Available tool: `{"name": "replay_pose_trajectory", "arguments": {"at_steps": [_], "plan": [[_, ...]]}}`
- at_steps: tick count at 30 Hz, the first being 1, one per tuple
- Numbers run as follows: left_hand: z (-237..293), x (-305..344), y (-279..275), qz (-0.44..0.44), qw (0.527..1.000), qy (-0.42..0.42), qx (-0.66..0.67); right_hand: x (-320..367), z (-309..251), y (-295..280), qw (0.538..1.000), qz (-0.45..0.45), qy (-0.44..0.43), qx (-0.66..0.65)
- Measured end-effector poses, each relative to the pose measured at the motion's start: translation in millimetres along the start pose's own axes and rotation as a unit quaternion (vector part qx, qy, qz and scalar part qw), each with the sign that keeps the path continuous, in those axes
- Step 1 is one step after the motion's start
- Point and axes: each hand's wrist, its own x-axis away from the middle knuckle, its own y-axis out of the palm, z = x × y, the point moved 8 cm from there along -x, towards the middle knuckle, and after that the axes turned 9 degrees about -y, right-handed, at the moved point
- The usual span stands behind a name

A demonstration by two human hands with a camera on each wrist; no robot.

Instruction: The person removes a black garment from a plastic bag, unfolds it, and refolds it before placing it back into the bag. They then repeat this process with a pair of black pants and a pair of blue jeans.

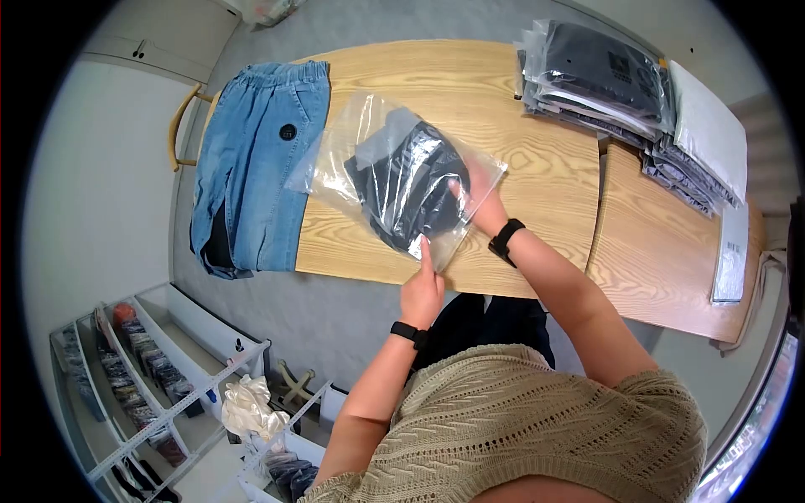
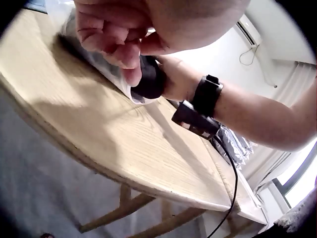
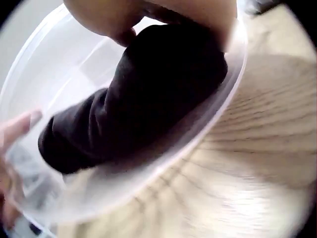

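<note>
A clear plastic bag [image 1: 340,159] lies on the table with a folded dark garment [image 1: 411,180] inside it. My right hand [image 1: 480,189] reaches into the bag's mouth and grips the near end of the garment, thumb on top. In the right wrist view the dark folded cloth [image 3: 133,94] bulges within the wide bag rim [image 3: 242,59]. At the bag's near edge is my left hand [image 1: 422,289], index finger stretched over the plastic and the other fingers curled, holding the edge. A small white label [image 1: 417,246] shows beside that fingertip.
Blue jeans [image 1: 264,159] lie flat at the table's left end. Several bagged garments [image 1: 599,75] are stacked at the back right, beside a white package [image 1: 708,126]. A flat plastic packet [image 1: 730,256] rests on the right table. Divided shelving [image 1: 193,394] with packed clothes stands lower left.
</note>
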Motion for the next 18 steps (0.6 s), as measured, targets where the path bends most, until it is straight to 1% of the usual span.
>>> {"name": "replay_pose_trajectory", "arguments": {"at_steps": [1, 2, 3, 4, 5, 6, 8, 9, 10, 12, 13, 14, 15, 16, 17, 18], "plan": [[0, -1, 3, -0.021, 1.0, 0.004, -0.003, -1, 22, 9, 0.986, -0.003, 0.102, -0.135], [0, -2, 2, -0.019, 1.0, 0.005, -0.005, -10, 32, 10, 0.986, -0.002, 0.101, -0.136], [-1, -2, 3, -0.032, 0.999, 0.005, 0.002, -13, 50, 25, 0.957, -0.057, 0.17, -0.227], [-2, -1, 4, -0.046, 0.999, 0.005, 0.008, -16, 55, 38, 0.913, -0.111, 0.237, -0.314], [-4, -1, 2, -0.047, 0.999, 0.006, 0.005, -21, 55, 45, 0.896, -0.207, 0.249, -0.304], [-5, 0, 0, -0.051, 0.998, 0.014, 0.018, -20, 47, 42, 0.896, -0.204, 0.248, -0.306], [-8, 0, -1, -0.055, 0.998, 0.025, 0.031, -10, 22, 48, 0.866, -0.251, 0.241, -0.36], [-14, 1, 1, -0.063, 0.997, 0.018, 0.037, -1, 27, 67, 0.812, -0.256, 0.223, -0.476], [-19, 3, 3, -0.071, 0.996, 0.01, 0.044, 12, 46, 89, 0.78, -0.264, 0.211, -0.527], [-22, 9, 1, -0.082, 0.995, 0.005, 0.048, 30, 46, 71, 0.831, -0.261, 0.226, -0.436], [-24, 12, 5, -0.092, 0.994, 0.013, 0.05, 43, 52, 68, 0.841, -0.248, 0.293, -0.382], [-27, 16, 9, -0.103, 0.993, 0.02, 0.051, 53, 55, 58, 0.865, -0.205, 0.317, -0.33], [-30, 20, 14, -0.121, 0.99, -0.004, 0.068, 61, 39, 43, 0.836, -0.125, 0.351, -0.402], [-31, 23, 14, -0.12, 0.99, -0.003, 0.07, 66, 23, 27, 0.797, -0.042, 0.379, -0.469], [-30, 27, 15, -0.123, 0.988, 0.004, 0.095, 86, 50, 40, 0.761, 0.043, 0.377, -0.526], [-25, 29, 14, -0.128, 0.984, 0.011, 0.121, 85, 41, 18, 0.799, 0.046, 0.365, -0.476]]}}
